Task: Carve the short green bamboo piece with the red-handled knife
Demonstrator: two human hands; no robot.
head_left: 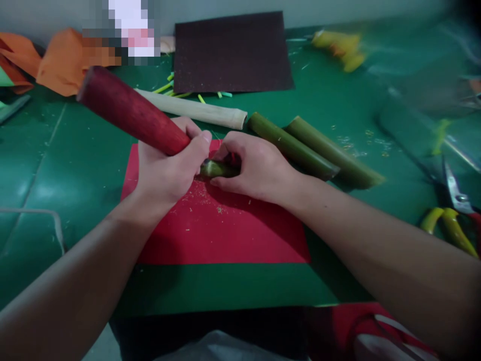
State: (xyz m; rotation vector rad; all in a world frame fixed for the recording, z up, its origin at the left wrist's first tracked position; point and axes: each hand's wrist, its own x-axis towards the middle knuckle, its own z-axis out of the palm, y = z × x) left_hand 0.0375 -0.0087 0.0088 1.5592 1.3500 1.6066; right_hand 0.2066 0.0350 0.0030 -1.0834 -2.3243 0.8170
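Wrapped around the lower end of a thick dark red cylinder (135,113) is my left hand (169,163), fingers closed. The cylinder tilts up toward the far left. My right hand (259,163) curls its thumb and fingers around a short green bamboo piece (218,169), whose exposed end lies close to the left fingers. Whether the cylinder and the bamboo piece touch is hidden by my left hand. Both hands are over a red sheet (225,235) sprinkled with fine pale crumbs.
Beyond my hands lie a pale bamboo tube (206,111) and two green bamboo lengths (293,145) (334,153). A dark sheet (233,52) rests farther back. Orange cloth (60,62) is at far left; yellow-handled scissors (453,220) sit at right on the green table (225,288).
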